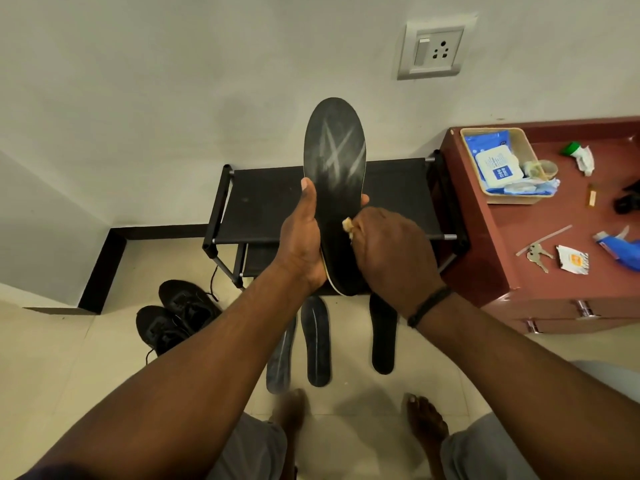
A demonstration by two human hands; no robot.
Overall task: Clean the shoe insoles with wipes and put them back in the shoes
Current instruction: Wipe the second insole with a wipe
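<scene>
My left hand grips a black insole upright by its lower half, thumb on its left edge. The insole's upper face shows pale dusty streaks. My right hand holds a crumpled, soiled wipe against the lower part of that insole. Three more black insoles lie side by side on the tiled floor below: one at the left, one in the middle, one at the right. A pair of black lace-up shoes sits on the floor to the left.
A low black shoe rack stands against the wall behind the insole. At the right, a red-brown cabinet carries a beige tray with a wipes pack, keys and small clutter. My bare feet show at the bottom.
</scene>
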